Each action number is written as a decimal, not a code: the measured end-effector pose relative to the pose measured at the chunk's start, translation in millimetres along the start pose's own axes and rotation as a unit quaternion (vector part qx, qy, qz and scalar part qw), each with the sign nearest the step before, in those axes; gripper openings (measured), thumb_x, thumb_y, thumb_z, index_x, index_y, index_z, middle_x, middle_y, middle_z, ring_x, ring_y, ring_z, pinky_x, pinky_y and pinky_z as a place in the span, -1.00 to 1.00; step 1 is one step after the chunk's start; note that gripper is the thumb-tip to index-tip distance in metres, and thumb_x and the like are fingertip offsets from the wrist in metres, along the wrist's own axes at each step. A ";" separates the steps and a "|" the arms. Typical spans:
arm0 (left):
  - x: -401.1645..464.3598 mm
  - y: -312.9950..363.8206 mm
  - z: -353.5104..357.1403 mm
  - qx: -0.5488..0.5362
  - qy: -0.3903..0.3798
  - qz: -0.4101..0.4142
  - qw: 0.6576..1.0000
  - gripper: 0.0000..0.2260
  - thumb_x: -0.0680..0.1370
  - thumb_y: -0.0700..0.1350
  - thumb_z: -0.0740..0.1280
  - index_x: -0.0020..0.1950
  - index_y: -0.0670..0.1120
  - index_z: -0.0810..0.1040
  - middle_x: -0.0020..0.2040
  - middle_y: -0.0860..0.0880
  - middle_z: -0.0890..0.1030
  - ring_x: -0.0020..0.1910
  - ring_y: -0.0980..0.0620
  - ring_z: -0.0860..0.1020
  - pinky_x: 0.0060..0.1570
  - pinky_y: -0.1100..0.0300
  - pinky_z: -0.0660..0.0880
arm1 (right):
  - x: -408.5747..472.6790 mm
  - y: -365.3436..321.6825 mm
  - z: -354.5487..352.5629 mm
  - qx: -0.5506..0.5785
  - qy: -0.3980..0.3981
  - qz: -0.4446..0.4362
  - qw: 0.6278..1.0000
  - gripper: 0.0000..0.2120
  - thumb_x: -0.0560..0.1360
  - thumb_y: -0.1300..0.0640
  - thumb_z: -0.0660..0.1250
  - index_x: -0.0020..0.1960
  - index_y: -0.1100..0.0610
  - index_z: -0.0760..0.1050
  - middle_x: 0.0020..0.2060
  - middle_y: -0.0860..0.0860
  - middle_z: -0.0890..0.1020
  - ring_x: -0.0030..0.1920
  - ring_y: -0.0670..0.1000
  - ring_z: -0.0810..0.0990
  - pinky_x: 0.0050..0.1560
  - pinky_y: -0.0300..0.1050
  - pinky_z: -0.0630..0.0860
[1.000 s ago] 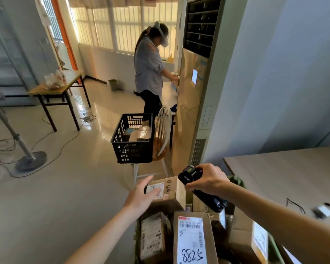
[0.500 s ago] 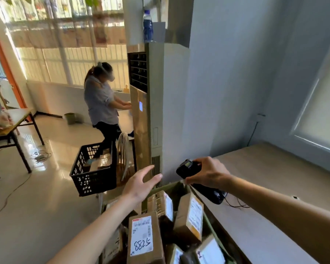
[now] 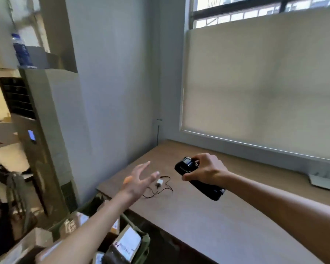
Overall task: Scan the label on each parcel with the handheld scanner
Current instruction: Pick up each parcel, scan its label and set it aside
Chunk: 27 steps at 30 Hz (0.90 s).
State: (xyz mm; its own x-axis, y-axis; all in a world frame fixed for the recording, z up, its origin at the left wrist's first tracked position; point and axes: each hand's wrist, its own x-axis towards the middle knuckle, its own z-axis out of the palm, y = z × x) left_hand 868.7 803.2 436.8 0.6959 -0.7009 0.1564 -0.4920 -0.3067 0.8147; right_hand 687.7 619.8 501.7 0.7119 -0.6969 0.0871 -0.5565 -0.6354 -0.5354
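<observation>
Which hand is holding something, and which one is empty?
The right hand is holding the black scanner, fingers wrapped around it above the table. The left hand is empty, with its fingers spread open in the air.

Right hand (image 3: 208, 169) around scanner (image 3: 197, 180)

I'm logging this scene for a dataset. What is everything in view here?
scanner: one, black, in the right hand above the table
table: one, brown, under the window
charger: one, white with black cable, on the table
parcels: several, brown with white labels, bottom left beside the table
air conditioner: one, beige, standing left
bottle: one, blue label, atop the air conditioner
blind: one, cream, over the window
left hand: open, empty
right hand: gripping the scanner
</observation>
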 end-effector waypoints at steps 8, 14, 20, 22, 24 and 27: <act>-7.6 158.1 160.5 -0.006 -0.142 0.129 0.981 -0.42 0.53 0.20 0.39 0.51 0.05 0.40 0.51 0.00 0.40 0.47 0.05 0.37 0.37 0.18 0.32 | -114.0 160.7 -156.1 -0.025 0.112 0.159 0.981 -0.59 0.18 -0.22 0.60 -0.04 -0.11 0.67 -0.17 -0.12 0.72 -0.12 -0.04 0.69 -0.10 -0.16 0.64; -32.1 266.7 290.7 -0.016 -0.215 0.189 0.958 -0.40 0.52 0.23 0.39 0.51 0.04 0.41 0.45 -0.03 0.49 0.41 0.00 0.45 0.35 0.13 0.34 | -216.1 280.6 -249.5 -0.054 0.181 0.265 0.945 -0.50 0.19 -0.25 0.61 0.08 -0.15 0.66 -0.08 -0.10 0.73 -0.09 -0.05 0.68 -0.13 -0.18 0.62; -85.7 344.8 424.9 -0.048 -0.278 0.216 0.935 -0.41 0.51 0.24 0.40 0.49 0.05 0.45 0.44 -0.01 0.49 0.41 0.03 0.44 0.40 0.07 0.37 | -298.4 389.3 -317.0 -0.069 0.220 0.345 0.910 -0.47 0.17 -0.22 0.62 0.12 -0.16 0.68 -0.12 -0.12 0.69 -0.07 -0.02 0.65 -0.07 -0.15 0.61; -102.8 363.4 462.8 -0.049 -0.287 0.224 0.930 -0.42 0.52 0.24 0.39 0.49 0.04 0.44 0.45 -0.01 0.49 0.41 0.02 0.44 0.40 0.07 0.37 | -317.3 422.3 -332.3 -0.071 0.224 0.356 0.905 -0.47 0.16 -0.21 0.62 0.10 -0.14 0.69 -0.08 -0.09 0.71 -0.03 0.01 0.67 0.01 -0.10 0.65; -117.7 378.8 496.1 -0.048 -0.299 0.230 0.925 -0.42 0.52 0.24 0.38 0.49 0.04 0.44 0.45 -0.01 0.48 0.42 0.02 0.43 0.42 0.07 0.35 | -331.6 452.4 -343.7 -0.075 0.223 0.364 0.901 -0.45 0.15 -0.22 0.62 0.12 -0.15 0.69 -0.03 -0.08 0.72 0.01 0.02 0.67 0.04 -0.09 0.65; -131.9 395.8 540.1 -0.049 -0.303 0.233 0.923 -0.43 0.53 0.21 0.39 0.49 0.03 0.45 0.45 0.00 0.48 0.43 0.02 0.42 0.43 0.07 0.34 | -341.0 493.9 -352.6 -0.077 0.213 0.367 0.902 -0.35 0.16 -0.23 0.62 0.24 -0.15 0.65 0.08 -0.08 0.71 0.10 0.04 0.66 0.10 -0.08 0.63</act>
State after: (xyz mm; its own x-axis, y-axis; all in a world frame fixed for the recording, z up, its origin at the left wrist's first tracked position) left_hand 299.6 426.5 437.1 -0.0134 -0.9827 0.1849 -0.5942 0.1566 0.7890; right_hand 19.0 426.2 503.7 -0.0843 -0.9924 0.0897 -0.8874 0.0339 -0.4597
